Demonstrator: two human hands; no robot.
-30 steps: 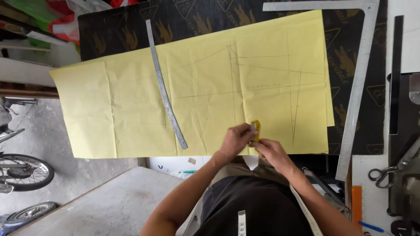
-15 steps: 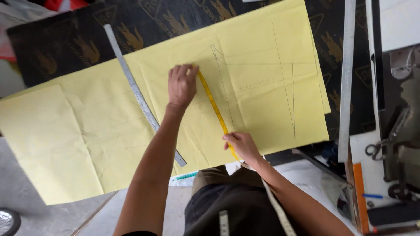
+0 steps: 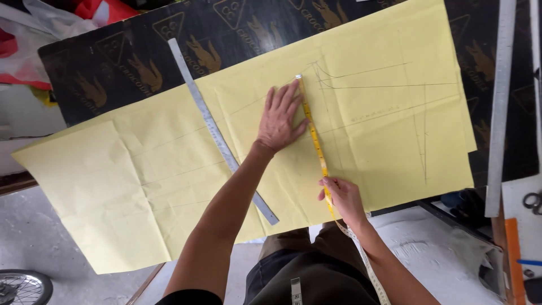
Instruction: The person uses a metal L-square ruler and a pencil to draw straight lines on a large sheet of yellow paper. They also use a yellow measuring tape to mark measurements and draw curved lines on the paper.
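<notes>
A large sheet of yellow pattern paper (image 3: 141, 169) with pencil lines lies across a dark table. A yellow measuring tape (image 3: 314, 141) is stretched along a drawn line on the paper. My left hand (image 3: 280, 116) lies flat with fingers spread, pressing the tape's far end onto the paper. Nearer the table's front edge, my right hand (image 3: 342, 197) pinches the tape and holds it taut. The rest of the tape hangs down past my right wrist.
A long metal ruler (image 3: 217, 133) lies diagonally on the paper left of my left arm. A metal straightedge (image 3: 499, 101) runs along the right side. Scissors (image 3: 532, 200) and an orange tool (image 3: 514, 254) sit at the right. A wheel (image 3: 22, 287) shows on the floor.
Both hands were together near the paper's front edge; my left hand has since carried the tape's end up the paper and now lies flat on it. The right hand stays low, holding the tape.
</notes>
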